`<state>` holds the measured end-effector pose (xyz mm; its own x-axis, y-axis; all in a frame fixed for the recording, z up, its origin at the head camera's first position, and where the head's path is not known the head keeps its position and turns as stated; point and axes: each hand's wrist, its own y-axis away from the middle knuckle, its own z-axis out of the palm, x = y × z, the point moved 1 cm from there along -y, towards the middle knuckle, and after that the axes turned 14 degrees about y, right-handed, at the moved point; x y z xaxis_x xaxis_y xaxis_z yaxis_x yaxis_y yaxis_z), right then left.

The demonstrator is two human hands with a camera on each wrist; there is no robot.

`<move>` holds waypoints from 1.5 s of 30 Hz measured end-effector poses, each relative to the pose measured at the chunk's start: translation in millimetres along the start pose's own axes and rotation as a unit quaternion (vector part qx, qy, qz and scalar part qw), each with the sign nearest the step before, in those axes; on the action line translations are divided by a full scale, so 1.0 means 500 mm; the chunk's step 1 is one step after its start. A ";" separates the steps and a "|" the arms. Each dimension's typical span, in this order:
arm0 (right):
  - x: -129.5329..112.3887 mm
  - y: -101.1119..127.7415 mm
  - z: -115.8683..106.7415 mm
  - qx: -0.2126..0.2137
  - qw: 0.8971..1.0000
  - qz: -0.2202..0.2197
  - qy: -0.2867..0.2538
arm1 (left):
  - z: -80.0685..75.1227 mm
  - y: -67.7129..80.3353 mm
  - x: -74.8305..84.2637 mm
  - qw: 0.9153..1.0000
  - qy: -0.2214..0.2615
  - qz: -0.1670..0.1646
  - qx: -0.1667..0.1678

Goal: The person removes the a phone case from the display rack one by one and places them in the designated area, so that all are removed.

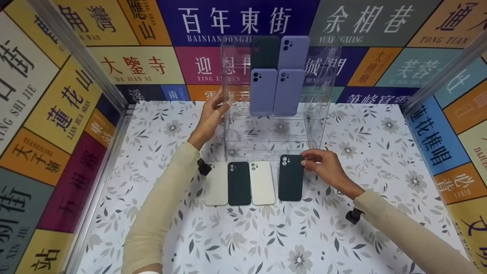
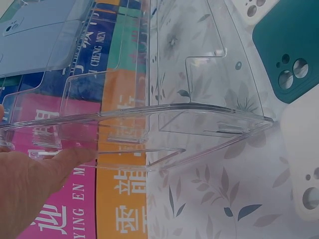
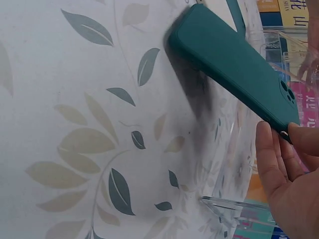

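Floral tablecloth (image 1: 266,243) fills frame centre. Clear acrylic rack (image 1: 279,125) upper centre, holding three lilac cases (image 1: 263,91) and one dark. Below rack: row of white, dark, white cases (image 1: 239,183). Left hand (image 1: 211,116), fingers extended, touches rack's left wall. Right hand (image 1: 323,165) pinches top corner of dark green case (image 1: 291,177), frame centre, lifted at camera end.

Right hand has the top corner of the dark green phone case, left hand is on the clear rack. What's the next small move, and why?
Probably lift the dark green case clear of the table and carry it up toward the clear rack. The right hand already pinches its top corner, that end looks raised in the right wrist view, the left hand steadies the rack's side, and four cases already stand in it.
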<state>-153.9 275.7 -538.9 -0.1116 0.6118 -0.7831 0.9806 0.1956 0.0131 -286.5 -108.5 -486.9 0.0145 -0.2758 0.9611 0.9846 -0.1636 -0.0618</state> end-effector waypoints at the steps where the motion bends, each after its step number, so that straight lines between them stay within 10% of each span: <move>1: 0.002 0.000 0.003 -0.004 1.000 0.001 0.000 | 0.000 0.000 0.000 1.000 0.002 0.001 0.000; 45: 0.046 -0.022 0.085 -0.029 0.998 0.052 -0.026 | 0.001 -0.001 -0.001 1.000 -0.002 0.002 0.011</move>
<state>-160.6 255.1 -583.3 0.0001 0.5908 -0.8068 0.9751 0.1790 0.1311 -286.9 -107.9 -487.3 0.0197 -0.2726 0.9619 0.9881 -0.1413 -0.0603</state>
